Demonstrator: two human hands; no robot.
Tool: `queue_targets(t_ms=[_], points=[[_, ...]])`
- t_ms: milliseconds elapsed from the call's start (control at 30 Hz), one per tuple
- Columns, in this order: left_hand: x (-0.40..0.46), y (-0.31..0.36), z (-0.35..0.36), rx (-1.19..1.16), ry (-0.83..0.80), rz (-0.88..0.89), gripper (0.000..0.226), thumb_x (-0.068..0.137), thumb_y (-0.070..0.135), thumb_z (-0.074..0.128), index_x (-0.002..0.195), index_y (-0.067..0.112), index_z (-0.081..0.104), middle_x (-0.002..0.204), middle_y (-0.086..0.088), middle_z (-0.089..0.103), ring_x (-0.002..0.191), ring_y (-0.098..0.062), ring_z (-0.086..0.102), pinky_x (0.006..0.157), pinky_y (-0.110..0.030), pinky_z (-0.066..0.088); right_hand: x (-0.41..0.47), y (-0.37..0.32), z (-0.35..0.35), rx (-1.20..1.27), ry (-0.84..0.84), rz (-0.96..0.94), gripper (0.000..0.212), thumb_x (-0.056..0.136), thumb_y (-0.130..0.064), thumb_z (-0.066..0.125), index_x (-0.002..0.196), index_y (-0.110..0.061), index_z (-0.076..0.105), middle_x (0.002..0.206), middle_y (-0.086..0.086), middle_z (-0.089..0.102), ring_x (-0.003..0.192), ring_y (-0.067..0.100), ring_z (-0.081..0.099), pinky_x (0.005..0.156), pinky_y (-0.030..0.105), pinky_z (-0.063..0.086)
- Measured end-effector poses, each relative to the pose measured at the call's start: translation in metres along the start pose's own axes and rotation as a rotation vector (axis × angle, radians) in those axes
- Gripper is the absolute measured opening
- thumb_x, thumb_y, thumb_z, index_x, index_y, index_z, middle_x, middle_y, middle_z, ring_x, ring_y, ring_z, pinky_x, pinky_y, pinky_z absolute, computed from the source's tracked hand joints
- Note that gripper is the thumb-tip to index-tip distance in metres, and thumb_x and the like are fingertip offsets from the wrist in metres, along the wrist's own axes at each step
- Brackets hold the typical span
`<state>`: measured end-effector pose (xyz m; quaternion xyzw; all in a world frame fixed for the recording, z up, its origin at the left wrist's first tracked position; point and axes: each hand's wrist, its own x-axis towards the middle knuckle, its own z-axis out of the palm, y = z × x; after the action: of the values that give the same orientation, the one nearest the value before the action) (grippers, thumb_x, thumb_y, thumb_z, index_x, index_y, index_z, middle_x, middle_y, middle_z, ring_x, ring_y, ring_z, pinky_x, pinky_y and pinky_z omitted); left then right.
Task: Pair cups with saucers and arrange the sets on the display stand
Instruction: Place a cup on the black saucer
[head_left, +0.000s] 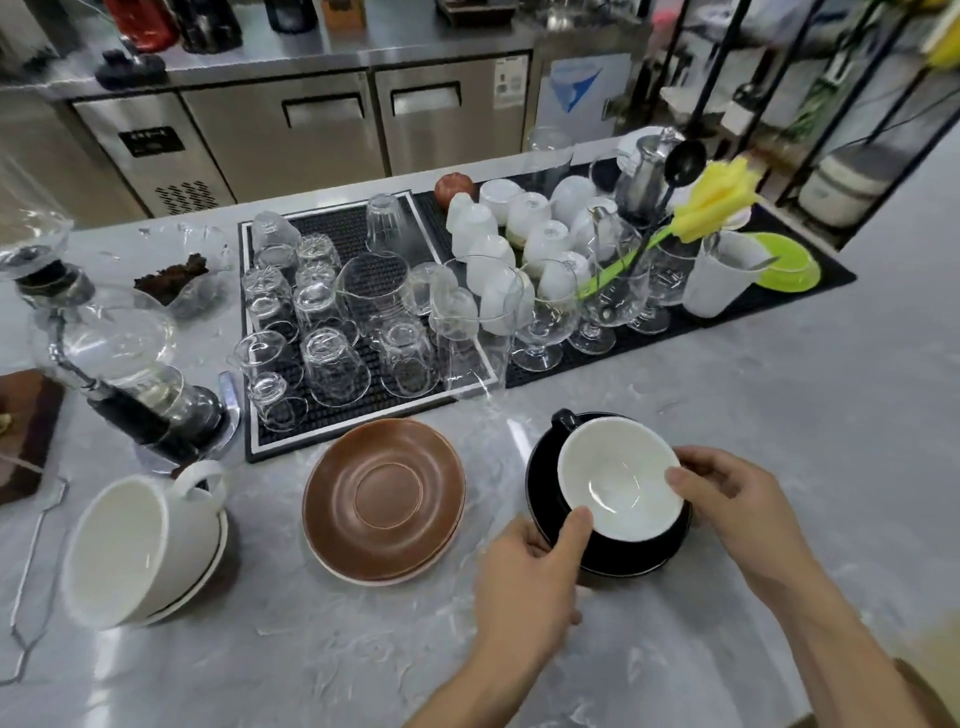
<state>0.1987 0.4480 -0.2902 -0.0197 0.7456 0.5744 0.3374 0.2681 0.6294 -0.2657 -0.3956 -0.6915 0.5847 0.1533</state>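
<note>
A black cup (618, 480) with a white inside and a black handle at its far left sits on a black saucer (618, 558) on the grey counter. My left hand (530, 577) grips the saucer's near-left rim, thumb against the cup. My right hand (737, 499) holds the cup's right rim, fingers under the saucer's edge. To the left lie stacked brown saucers (384, 499). Farther left a white cup (135, 545) rests tilted on a white saucer (210, 569).
Black drying mats (322, 421) behind hold several upturned glasses (332, 364), stemmed glasses and upturned white cups (519, 228). A siphon coffee maker (119, 374) stands at the left. A yellow flower (722, 200), a white mug and a green saucer sit back right. A black shelf frame (810, 104) rises far right.
</note>
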Motion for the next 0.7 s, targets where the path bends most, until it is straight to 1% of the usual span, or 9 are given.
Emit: queue_targets(t_ms=[67, 133, 200, 267, 333, 433, 467, 567, 700], points=[[0.004, 0.000, 0.002, -0.009, -0.007, -0.016, 0.050, 0.077, 0.058, 0.072, 0.077, 0.011, 0.055, 0.067, -0.006, 0.062, 0.039, -0.012, 0.057, 0.058, -0.050, 0.059, 0.003, 0.003, 0.001, 0.008, 0.017, 0.009, 0.015, 0.086, -0.005, 0.069, 0.100, -0.011, 0.069, 0.094, 0.018, 0.067, 0.061, 0.000, 0.060, 0.053, 0.010, 0.048], [0.007, 0.001, 0.003, -0.026, -0.007, -0.028, 0.050, 0.077, 0.059, 0.071, 0.078, 0.011, 0.055, 0.067, -0.005, 0.062, 0.038, -0.013, 0.057, 0.061, -0.052, 0.058, 0.004, 0.004, 0.003, 0.016, 0.024, 0.015, 0.015, 0.086, -0.006, 0.070, 0.099, -0.013, 0.070, 0.097, 0.022, 0.070, 0.069, 0.006, 0.062, 0.062, 0.015, 0.051], [0.009, 0.002, 0.003, -0.017, -0.003, -0.032, 0.049, 0.080, 0.056, 0.071, 0.080, 0.009, 0.056, 0.066, -0.006, 0.063, 0.037, -0.014, 0.058, 0.059, -0.047, 0.058, 0.005, 0.007, 0.004, 0.014, 0.023, 0.027, 0.016, 0.086, -0.008, 0.071, 0.101, -0.013, 0.071, 0.103, 0.023, 0.071, 0.081, 0.016, 0.063, 0.077, 0.027, 0.052], [0.012, 0.002, 0.003, -0.012, 0.003, -0.034, 0.048, 0.082, 0.054, 0.071, 0.082, 0.008, 0.056, 0.067, -0.007, 0.064, 0.038, -0.015, 0.060, 0.055, -0.039, 0.054, 0.006, 0.008, 0.004, 0.005, 0.017, 0.036, 0.018, 0.085, -0.009, 0.072, 0.103, -0.013, 0.071, 0.105, 0.024, 0.071, 0.085, 0.020, 0.063, 0.082, 0.032, 0.051], [0.014, 0.002, 0.003, -0.018, 0.006, -0.037, 0.049, 0.081, 0.054, 0.071, 0.083, 0.008, 0.056, 0.067, -0.008, 0.064, 0.038, -0.015, 0.060, 0.055, -0.037, 0.052, 0.008, 0.010, 0.005, -0.013, 0.016, 0.041, 0.017, 0.086, -0.010, 0.071, 0.103, -0.013, 0.071, 0.105, 0.024, 0.071, 0.083, 0.019, 0.062, 0.077, 0.028, 0.051], [0.016, 0.001, 0.002, -0.014, -0.002, -0.046, 0.053, 0.079, 0.058, 0.071, 0.086, 0.007, 0.056, 0.065, -0.008, 0.065, 0.038, -0.015, 0.061, 0.054, -0.038, 0.051, 0.010, 0.012, 0.006, -0.038, 0.013, 0.037, 0.018, 0.088, -0.011, 0.069, 0.106, -0.011, 0.071, 0.102, 0.023, 0.072, 0.077, 0.019, 0.062, 0.060, 0.016, 0.051], [0.017, 0.001, 0.001, -0.012, -0.008, -0.051, 0.055, 0.079, 0.059, 0.071, 0.087, 0.007, 0.057, 0.065, -0.008, 0.066, 0.038, -0.016, 0.061, 0.053, -0.037, 0.050, 0.011, 0.012, 0.006, -0.052, 0.012, 0.029, 0.018, 0.088, -0.011, 0.068, 0.106, -0.011, 0.071, 0.101, 0.022, 0.072, 0.075, 0.019, 0.062, 0.057, 0.015, 0.051], [0.016, 0.004, -0.002, -0.012, -0.025, -0.075, 0.061, 0.077, 0.062, 0.070, 0.092, 0.005, 0.057, 0.066, -0.010, 0.066, 0.040, -0.018, 0.062, 0.049, -0.034, 0.047, 0.013, 0.013, 0.006, -0.097, 0.005, 0.020, 0.016, 0.089, -0.012, 0.067, 0.104, -0.013, 0.073, 0.096, 0.017, 0.074, 0.065, 0.010, 0.062, 0.056, 0.017, 0.051], [0.017, 0.005, -0.004, -0.001, -0.047, -0.087, 0.063, 0.075, 0.066, 0.070, 0.092, 0.007, 0.057, 0.068, -0.011, 0.068, 0.041, -0.020, 0.064, 0.049, -0.034, 0.048, 0.011, 0.013, 0.006, -0.129, 0.004, 0.010, 0.015, 0.091, -0.013, 0.066, 0.104, -0.011, 0.073, 0.093, 0.010, 0.074, 0.056, -0.002, 0.061, 0.052, 0.011, 0.050]])
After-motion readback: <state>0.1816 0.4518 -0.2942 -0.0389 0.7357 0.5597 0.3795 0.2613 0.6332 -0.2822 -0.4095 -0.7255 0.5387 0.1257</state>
